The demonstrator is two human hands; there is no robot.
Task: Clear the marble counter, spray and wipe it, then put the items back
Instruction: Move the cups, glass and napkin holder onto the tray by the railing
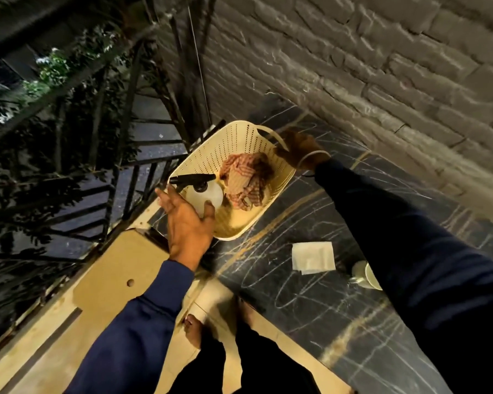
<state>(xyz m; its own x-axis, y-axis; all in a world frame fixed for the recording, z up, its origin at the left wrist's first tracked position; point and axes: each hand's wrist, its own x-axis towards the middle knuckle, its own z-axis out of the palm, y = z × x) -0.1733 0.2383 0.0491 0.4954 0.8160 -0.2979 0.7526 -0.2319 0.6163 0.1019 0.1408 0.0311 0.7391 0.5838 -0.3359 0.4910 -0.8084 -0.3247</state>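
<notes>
Looking down from the head view, the left hand (188,223) holds the bottle (205,196) between its thumb and spread fingers. The thumb lies on the white body and the fingertips reach toward the black trigger head. The bottle sits in the near-left corner of the basket (225,149), right at the rim. The right hand (298,150), dark and a little blurred, grips the basket's far handle with curled fingers. A checked cloth (244,184) lies crumpled in the middle of the basket, just beside the bottle. The basket rests on the end of the dark veined tabletop (296,308), with a railing (143,177) close beyond its left side. A white napkin (312,257) lies on the marble on the near side of the basket, apart from it. Further from the basket, what seems to be a cup (366,275) peeks out from under the right sleeve.

The step in hand looks like moving the bottle over the basket's rim, though the picture does not tell whether it is going in or coming out. To do it well:

- Keep the right hand firm on the handle so the light basket does not slide or tip toward the tabletop's end.
- Close the left fingers fully round the bottle's body before lifting.
- Carry the bottle upright and keep the trigger clear of the cloth and the rim.

The napkin and cup still need shifting before any spraying.
</notes>
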